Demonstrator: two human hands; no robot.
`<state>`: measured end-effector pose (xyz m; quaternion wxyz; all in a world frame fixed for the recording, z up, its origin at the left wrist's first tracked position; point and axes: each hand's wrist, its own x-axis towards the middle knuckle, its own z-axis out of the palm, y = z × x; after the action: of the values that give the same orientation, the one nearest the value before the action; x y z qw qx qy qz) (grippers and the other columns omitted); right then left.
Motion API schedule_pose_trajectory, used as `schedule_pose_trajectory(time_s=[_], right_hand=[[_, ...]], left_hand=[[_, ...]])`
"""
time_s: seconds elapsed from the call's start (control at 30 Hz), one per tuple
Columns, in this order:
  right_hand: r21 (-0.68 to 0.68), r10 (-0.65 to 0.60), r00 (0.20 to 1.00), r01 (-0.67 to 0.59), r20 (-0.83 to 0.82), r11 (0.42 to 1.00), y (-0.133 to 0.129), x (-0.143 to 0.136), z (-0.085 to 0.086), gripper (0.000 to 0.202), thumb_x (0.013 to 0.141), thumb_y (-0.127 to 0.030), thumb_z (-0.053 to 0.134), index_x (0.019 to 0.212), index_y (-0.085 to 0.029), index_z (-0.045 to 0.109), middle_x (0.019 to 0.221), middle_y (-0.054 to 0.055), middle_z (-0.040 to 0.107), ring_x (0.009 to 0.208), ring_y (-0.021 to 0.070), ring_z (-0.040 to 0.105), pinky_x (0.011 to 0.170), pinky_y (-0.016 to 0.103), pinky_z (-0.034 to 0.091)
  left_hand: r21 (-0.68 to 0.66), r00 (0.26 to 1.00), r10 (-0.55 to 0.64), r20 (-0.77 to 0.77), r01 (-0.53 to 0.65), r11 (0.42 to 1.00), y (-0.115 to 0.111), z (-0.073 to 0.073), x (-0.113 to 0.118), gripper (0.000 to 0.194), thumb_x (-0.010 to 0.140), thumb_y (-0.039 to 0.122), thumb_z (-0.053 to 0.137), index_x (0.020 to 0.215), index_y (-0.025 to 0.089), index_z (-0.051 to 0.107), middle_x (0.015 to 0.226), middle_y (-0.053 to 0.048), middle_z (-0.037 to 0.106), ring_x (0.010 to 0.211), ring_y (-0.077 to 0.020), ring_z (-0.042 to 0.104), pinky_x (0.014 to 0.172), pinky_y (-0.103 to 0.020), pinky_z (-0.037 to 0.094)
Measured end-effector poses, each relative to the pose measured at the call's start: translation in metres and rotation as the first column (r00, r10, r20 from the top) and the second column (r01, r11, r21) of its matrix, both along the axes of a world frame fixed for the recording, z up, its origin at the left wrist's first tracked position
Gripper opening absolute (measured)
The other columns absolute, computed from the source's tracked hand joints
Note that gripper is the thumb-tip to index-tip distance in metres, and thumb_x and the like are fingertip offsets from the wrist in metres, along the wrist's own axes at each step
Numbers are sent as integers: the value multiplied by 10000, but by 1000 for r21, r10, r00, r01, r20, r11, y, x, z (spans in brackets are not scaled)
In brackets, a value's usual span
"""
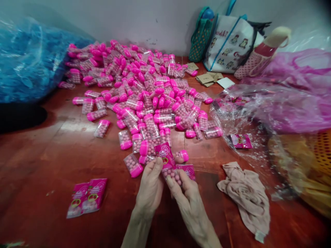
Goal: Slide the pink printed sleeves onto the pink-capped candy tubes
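A pink printed wrapper (165, 155) is pinched at its left edge by my left hand (150, 186), thumb on top. Directly below it, my right hand (187, 194) grips a small clear container of pink balls (173, 176) between thumb and fingers. Wrapper and container overlap; whether the container is inside the wrapper, I cannot tell. Another pink printed wrapper (190, 170) lies just beyond my right hand. A large heap of clear containers with bright pink caps (144, 93) spreads out ahead. To the left, two pink wrapped packs (86, 198) lie side by side, balls showing at their lower ends.
A clear bag of blue pieces (31, 62) bulges at the left. On the right are a crumpled cloth (245, 198), a clear plastic bag (258, 110) with pink wrappers, and an orange basket (323, 151). Tote bag (227, 44) and cardboard pieces (207, 78) sit near the wall.
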<state>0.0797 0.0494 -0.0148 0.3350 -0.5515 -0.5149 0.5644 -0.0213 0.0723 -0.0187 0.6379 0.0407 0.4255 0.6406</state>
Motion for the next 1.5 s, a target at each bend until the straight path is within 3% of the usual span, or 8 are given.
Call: schedule_pose_trajectory(time_s=[0.17,0.27,0.43,0.53,0.87,1.2,1.33,1.5], right_hand=[[7,-32,997,31,70,999,-8,0,3,232,874,-430,483,975,-257,601,768,19,602,708,169,552,632,246,446],[35,-61,993,58,100,998,-11,-2,4,202,895,-393,442,914,-253,585,729,18,598,679,172,563,618,251,443],[92,-57,994,48,96,995,-13,-6,-2,184,899,-330,415,775,-216,492,618,-16,525,539,135,511,485,225,392],[100,-36,992,24,118,995,-15,-6,-3,187,885,-328,441,741,-217,484,579,-32,504,495,123,483,441,211,354],[-15,-118,993,118,-4,993,-4,-9,3,218,837,-396,532,928,-206,591,697,-4,586,590,136,527,509,213,414],[146,-162,983,148,90,978,-6,-15,-4,220,900,-339,420,804,-189,549,650,6,572,577,145,537,538,239,406],[66,-180,984,178,19,982,-4,-15,-6,231,894,-365,444,767,-194,534,643,-11,543,573,128,503,536,228,393],[-129,-143,971,120,-193,984,1,-12,1,268,882,-415,478,727,-197,491,582,-57,423,493,83,377,445,190,318]], left_hand=[[-68,1000,-13,-24,11,998,2,4,7,138,733,262,676,663,154,623,570,22,625,582,-141,622,650,-270,497],[-93,998,3,-59,-9,996,0,5,13,108,739,250,660,679,163,640,527,42,605,505,-120,594,583,-249,490],[-58,989,-146,-16,144,988,-7,7,15,209,821,285,557,743,129,672,597,-7,654,471,-112,575,518,-240,477],[-85,987,-161,7,161,983,-11,9,13,248,830,329,546,780,126,679,565,-10,646,469,-118,577,508,-240,478],[-63,997,-53,62,56,996,-1,12,2,280,690,400,708,773,136,664,590,-17,648,637,-184,647,624,-285,527],[-3,991,-130,32,130,992,-9,7,17,164,766,276,652,793,117,685,698,-73,706,702,-193,668,675,-288,529],[-27,995,-93,32,94,995,-11,9,17,120,723,253,697,729,135,675,653,-46,700,686,-184,669,693,-291,527],[-30,997,-52,64,54,998,-6,8,3,204,669,324,740,660,142,648,695,-48,707,725,-206,668,724,-329,529]])
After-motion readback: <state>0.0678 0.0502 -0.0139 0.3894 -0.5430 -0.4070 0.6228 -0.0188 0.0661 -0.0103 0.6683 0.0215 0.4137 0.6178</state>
